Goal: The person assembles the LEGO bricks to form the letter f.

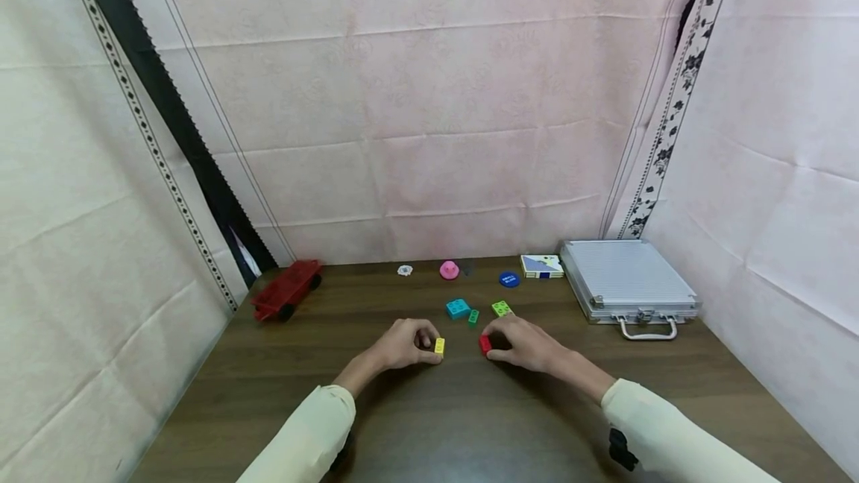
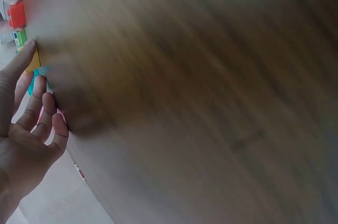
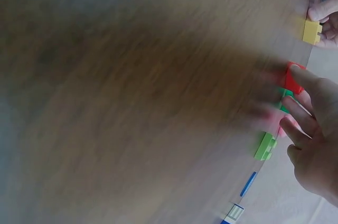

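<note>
Two cream sleeves reach in over the dark wooden table (image 1: 416, 423). The left hand (image 1: 403, 345) curls its fingers around a small yellow plastic brick (image 1: 439, 346), pinching it at the fingertips just above or on the wood. The right hand (image 1: 523, 343) likewise grips a small red plastic brick (image 1: 485, 344) between thumb and fingers. The two bricks face each other, near but apart, in the gap between the hands.

Just beyond the right hand's fingertips lie a lime green brick (image 1: 501, 308), a small dark green brick (image 1: 473, 317) and a turquoise brick (image 1: 458, 308); further off sits a ribbed silver metal case (image 1: 624, 282), and beyond the left hand a red toy wagon (image 1: 287, 289).

Both grips are on the brick ends only, so if the pieces meet off-line a brick could twist from the fingers or skid into the loose ones behind.
</note>
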